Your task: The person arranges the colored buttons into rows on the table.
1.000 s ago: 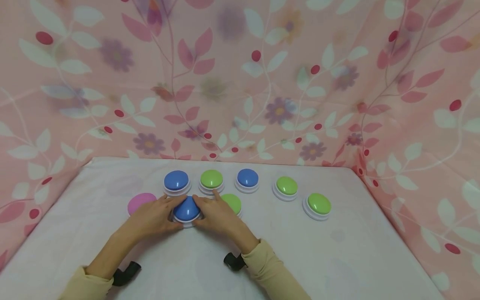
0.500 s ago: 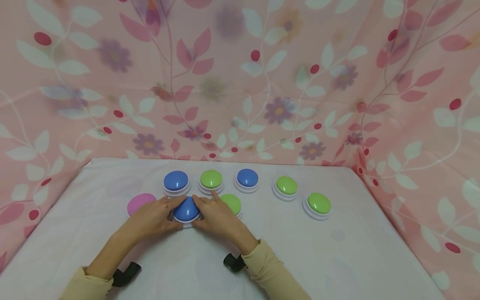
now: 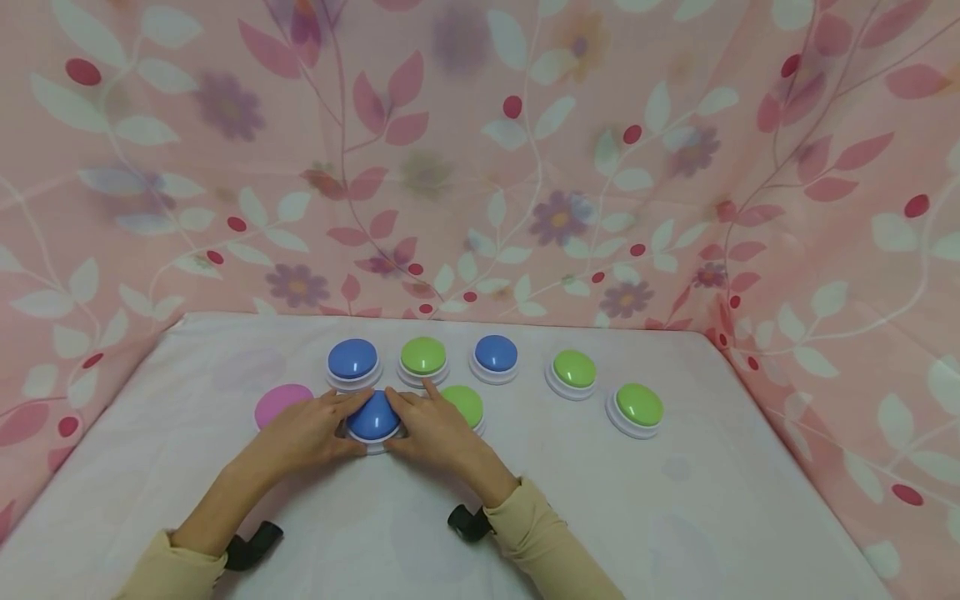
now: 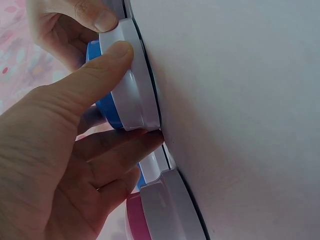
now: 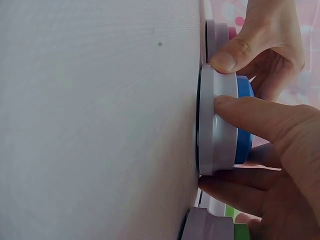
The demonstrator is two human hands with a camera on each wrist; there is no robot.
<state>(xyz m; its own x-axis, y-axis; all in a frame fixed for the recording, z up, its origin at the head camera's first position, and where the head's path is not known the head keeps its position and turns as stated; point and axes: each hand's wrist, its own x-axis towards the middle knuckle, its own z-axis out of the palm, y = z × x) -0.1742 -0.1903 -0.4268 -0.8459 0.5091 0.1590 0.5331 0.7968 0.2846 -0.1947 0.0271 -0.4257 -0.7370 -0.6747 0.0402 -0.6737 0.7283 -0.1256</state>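
A blue push button (image 3: 373, 419) with a round white base stands on the white table, in the front row between a pink button (image 3: 281, 405) and a green one (image 3: 463, 406). My left hand (image 3: 315, 432) grips its left side, the thumb on the front of the white base (image 4: 131, 95) and fingers around the side. From the right, my right hand (image 3: 435, 432) holds the same button, its thumb on the base's front (image 5: 220, 125) and the other fingers along the side and back. Both index fingers reach up at the edge of the blue dome. The hands partly cover the pink and green buttons.
Behind stand a blue button (image 3: 352, 359), a green button (image 3: 423, 357) and another blue button (image 3: 496, 354). Two more green buttons (image 3: 574, 369) (image 3: 639, 406) stand to the right. A pink floral cloth (image 3: 480, 167) hangs behind the white table (image 3: 675, 517).
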